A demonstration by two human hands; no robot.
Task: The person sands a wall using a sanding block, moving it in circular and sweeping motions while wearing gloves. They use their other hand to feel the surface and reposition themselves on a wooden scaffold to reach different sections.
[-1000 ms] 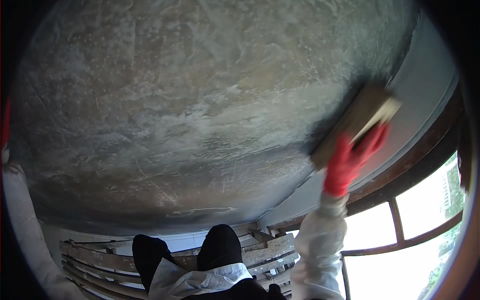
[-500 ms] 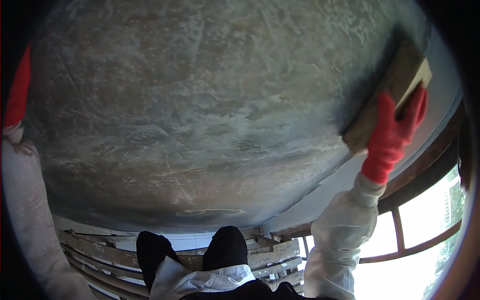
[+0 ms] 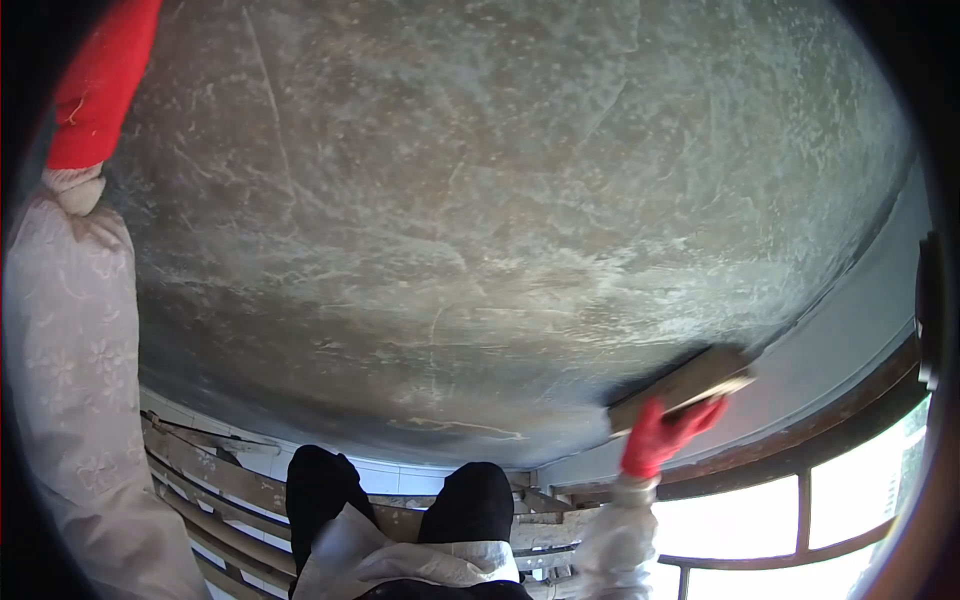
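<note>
My right hand, in a red glove, grips a wooden float by its back. The float lies against the grey, mottled plaster surface near its lower right edge. At the upper left, my left hand shows only as a red glove's cuff and lower part, close to the same surface. Its fingers are cut off by the edge of the view, so what they do is hidden. Pale sleeves cover both arms.
Wooden slats with plaster spots run below, behind my dark-clad knees. A pale wall strip borders the plaster on the right, beside a brown-framed window. A pale cloth lies over my lap.
My right hand has moved down and left with the float, from the upper right to the lower right. The left glove and sleeve now show more, higher and farther into view.
</note>
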